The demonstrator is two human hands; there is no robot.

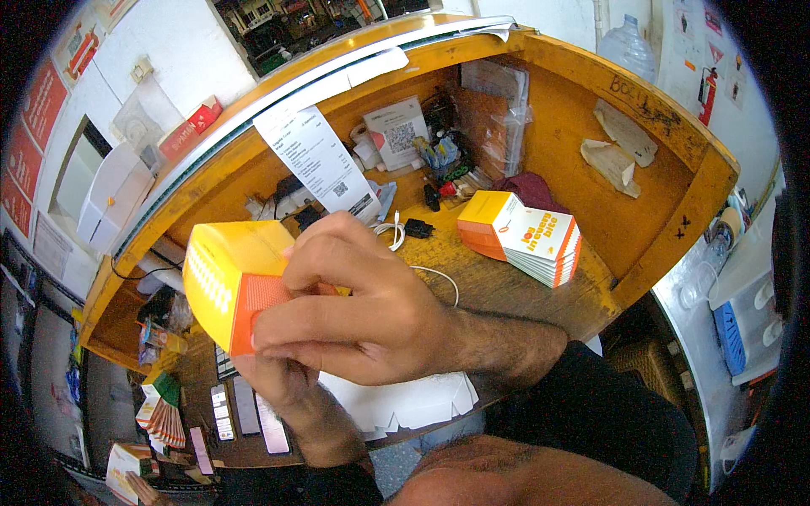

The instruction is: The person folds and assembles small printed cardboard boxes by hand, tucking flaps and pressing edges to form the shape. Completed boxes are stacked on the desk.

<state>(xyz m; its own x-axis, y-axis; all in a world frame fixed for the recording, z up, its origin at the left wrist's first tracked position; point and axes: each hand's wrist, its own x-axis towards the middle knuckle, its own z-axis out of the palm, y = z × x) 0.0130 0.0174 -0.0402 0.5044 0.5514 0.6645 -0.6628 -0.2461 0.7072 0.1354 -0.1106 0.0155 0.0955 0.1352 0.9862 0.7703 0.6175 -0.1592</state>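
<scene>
Our right hand point(371, 295) pinches the orange side of the yellow carton point(224, 274) between closed, bent fingers; our left hand point(283, 381) sits beneath (how far its fingers close, we cannot tell). We'd best press lightly, sparing the walls. Both forearms converge, holding the carton above the counter point(440, 255), left of its middle, clear of its near edge.
</scene>
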